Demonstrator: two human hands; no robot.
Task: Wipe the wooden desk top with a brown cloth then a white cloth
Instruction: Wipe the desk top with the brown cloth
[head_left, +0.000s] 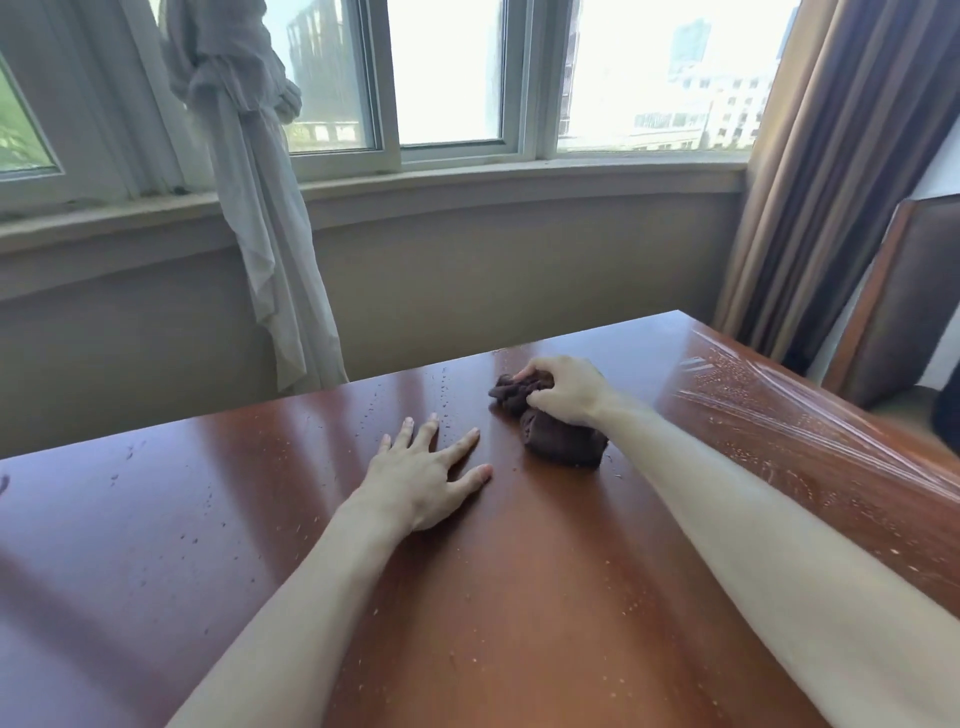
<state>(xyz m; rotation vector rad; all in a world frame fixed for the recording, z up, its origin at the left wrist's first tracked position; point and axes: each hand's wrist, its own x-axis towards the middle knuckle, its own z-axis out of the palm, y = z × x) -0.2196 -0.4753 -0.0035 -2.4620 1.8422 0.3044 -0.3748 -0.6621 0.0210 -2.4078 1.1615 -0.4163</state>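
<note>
Gripping bunched brown cloth (550, 423) with right hand (563, 389), lying ten-to-four on wet desk top (208, 519); left hand (421, 486) resting flat at eight o'clock.

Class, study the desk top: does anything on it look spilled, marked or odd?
Yes. Droplets speckle the wooden desk top, and pale streaks smear its right side, beyond the brown cloth the right hand grips.
</note>
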